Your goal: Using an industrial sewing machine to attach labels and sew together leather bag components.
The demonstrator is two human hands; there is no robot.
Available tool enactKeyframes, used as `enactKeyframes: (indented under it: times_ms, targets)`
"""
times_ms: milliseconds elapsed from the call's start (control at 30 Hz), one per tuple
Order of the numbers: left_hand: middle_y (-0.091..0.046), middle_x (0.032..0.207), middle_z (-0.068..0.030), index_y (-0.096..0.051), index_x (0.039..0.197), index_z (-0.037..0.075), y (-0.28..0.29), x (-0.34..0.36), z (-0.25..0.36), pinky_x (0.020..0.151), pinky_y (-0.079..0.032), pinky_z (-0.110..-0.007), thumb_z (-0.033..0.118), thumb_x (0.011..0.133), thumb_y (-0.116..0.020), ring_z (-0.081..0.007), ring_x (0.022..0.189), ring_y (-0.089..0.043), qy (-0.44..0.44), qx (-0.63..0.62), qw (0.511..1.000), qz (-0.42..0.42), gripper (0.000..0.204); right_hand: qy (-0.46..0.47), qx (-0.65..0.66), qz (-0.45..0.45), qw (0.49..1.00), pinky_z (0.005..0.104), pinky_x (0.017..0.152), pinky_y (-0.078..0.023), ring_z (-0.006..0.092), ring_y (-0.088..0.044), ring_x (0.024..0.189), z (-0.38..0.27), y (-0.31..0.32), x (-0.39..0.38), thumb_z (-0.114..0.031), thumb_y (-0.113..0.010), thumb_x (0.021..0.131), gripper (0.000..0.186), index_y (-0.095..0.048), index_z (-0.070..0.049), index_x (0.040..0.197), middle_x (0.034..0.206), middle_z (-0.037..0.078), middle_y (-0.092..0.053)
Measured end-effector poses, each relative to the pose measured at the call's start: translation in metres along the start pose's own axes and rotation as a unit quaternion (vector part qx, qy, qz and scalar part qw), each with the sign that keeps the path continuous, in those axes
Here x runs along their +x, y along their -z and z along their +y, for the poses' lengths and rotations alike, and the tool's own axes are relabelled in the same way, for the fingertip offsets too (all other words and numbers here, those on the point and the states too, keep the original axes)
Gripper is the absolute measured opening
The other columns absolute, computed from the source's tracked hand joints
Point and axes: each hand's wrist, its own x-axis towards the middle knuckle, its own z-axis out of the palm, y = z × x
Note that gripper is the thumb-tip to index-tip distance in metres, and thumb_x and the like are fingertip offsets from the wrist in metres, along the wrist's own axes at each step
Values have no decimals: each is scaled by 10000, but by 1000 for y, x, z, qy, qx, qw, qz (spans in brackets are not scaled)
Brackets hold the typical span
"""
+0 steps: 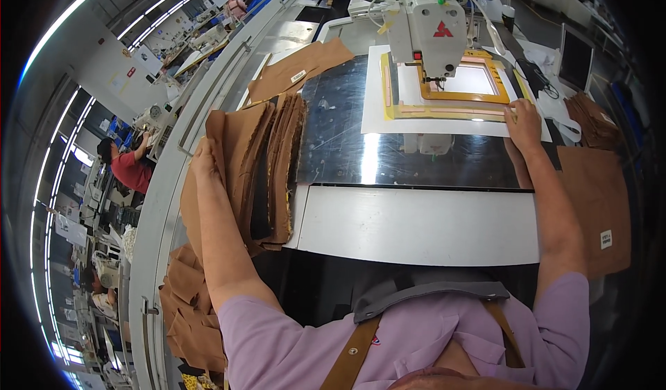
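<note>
My left hand (203,159) is closed on the outer edge of a brown fabric panel at the left side of a stack of brown panels (239,154); part of its fingers is hidden. A dark layer shows among the panels. On the right, the curled fingers of my right hand (525,123) grip the near right corner of a white template sheet (374,112) edged with yellow tape. On the sheet, an orange clamp frame (461,97) lies under the head of a white industrial sewing machine (430,32). The needle area is above the frame's left part.
A shiny metal plate (333,147) covers the table beneath the sheet. A loose brown panel (302,67) lies far left. Another brown panel (590,196) and a small brown stack (593,119) are at right. Crumpled brown pieces (191,307) hang lower left. A co-worker (132,168) sits beyond.
</note>
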Motion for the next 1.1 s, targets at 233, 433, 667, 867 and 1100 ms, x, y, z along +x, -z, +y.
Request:
enactKeyframes:
  times_ms: [233,433,667,867,1100]
  targets:
    - [-720,921,-12,-725,986,37,-181,-174,84,770,-517,-225,137,964,-718,-83,825,-654,-79,-153,936,-306,102,-72,312,-55,946,327,812,-526,199,-661,833,23,16,-15,-305,-656,998,326,-716,12,1039,943,95,-701]
    - [-684,882,-36,-681,910,4,-257,-370,58,710,-498,-227,-32,876,-697,-68,775,-626,-154,-33,844,-512,52,-240,595,-298,707,272,792,-541,135,-666,872,-54,63,-22,-749,-373,995,836,-642,4,1240,1098,91,-712]
    - [-692,1044,-148,-679,1136,47,-294,-467,17,784,-574,-374,123,846,-794,-319,882,-692,-279,24,630,-724,321,-321,633,-240,663,276,957,-496,162,-643,1086,-2,71,-34,-625,-634,950,699,-614,-37,1329,1196,117,-686]
    - [-593,1378,-183,-597,1341,33,-352,-393,7,1057,-483,-435,258,860,-808,-366,1294,-560,-395,145,700,-576,572,-192,535,-236,788,267,855,-530,113,-658,984,7,81,-37,-306,-736,960,442,-665,30,1239,1119,84,-715]
    - [-630,1334,-132,-705,1172,41,-399,-322,-2,987,-515,-386,286,812,-864,-269,1157,-632,-235,254,664,-663,464,-16,450,-211,867,223,611,-408,3,-487,700,-14,115,-25,-212,-750,956,234,-679,-23,838,754,-73,-593]
